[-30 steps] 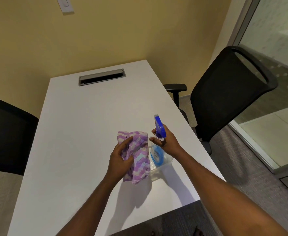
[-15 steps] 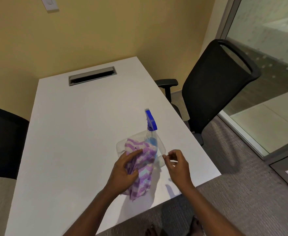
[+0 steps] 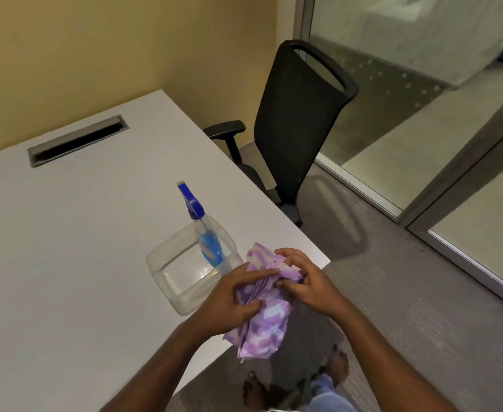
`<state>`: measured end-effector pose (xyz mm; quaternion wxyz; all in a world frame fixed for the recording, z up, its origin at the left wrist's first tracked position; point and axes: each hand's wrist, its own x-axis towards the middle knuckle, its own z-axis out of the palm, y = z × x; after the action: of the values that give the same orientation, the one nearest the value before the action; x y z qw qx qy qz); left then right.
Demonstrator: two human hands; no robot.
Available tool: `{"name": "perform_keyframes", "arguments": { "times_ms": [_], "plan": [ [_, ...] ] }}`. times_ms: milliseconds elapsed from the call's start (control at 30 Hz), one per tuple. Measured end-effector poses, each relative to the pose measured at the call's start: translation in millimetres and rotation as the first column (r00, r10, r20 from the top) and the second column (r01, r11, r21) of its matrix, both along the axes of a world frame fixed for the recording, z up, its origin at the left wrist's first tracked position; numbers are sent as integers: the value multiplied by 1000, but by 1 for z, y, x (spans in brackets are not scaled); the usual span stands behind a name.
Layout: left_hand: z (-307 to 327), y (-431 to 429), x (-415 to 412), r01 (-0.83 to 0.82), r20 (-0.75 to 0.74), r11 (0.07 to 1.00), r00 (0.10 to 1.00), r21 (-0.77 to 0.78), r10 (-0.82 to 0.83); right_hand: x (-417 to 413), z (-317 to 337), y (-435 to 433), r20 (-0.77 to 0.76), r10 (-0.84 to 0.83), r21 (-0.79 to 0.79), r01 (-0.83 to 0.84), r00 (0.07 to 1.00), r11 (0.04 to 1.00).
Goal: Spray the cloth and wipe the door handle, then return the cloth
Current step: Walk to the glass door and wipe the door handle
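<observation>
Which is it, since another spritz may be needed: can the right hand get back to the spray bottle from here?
Probably yes: the spray bottle stands upright in the clear tub, nothing between, but the right hand must release the cloth first.

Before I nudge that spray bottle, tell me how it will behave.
The spray bottle is tall and narrow with its head high up, so it probably tips easily. It stands inside the clear tub, whose wall may catch it. Only partly filled with blue liquid, it is likely light.

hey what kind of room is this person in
Probably a small office meeting room: a white table with a cable slot, a black mesh office chair, and a glass partition wall beside grey carpet.
</observation>
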<state>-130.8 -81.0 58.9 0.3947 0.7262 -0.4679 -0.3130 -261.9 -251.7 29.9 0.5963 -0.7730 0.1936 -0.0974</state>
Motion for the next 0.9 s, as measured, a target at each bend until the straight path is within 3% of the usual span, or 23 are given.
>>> {"name": "perform_keyframes", "arguments": {
  "times_ms": [267,400,633,767,900],
  "plan": [
    [23,-85,-29,366,119,929,922,54,-370,-59,15,-51,-55,-190,49,193,980,980],
    [25,-130,-50,434,186,896,876,99,-445,-88,18,-87,-109,-269,-17,268,957,963],
    [31,-210,-74,371,205,928,908,14,-366,-136,28,-156,-38,-387,105,389,921,915],
    [30,-250,-84,309,239,948,928,-73,-284,-164,31,-196,8,-572,262,550,820,793],
    [27,-288,-102,229,100,969,970,-96,-220,-186,38,-239,30,-690,418,618,723,666]
  ]
}}
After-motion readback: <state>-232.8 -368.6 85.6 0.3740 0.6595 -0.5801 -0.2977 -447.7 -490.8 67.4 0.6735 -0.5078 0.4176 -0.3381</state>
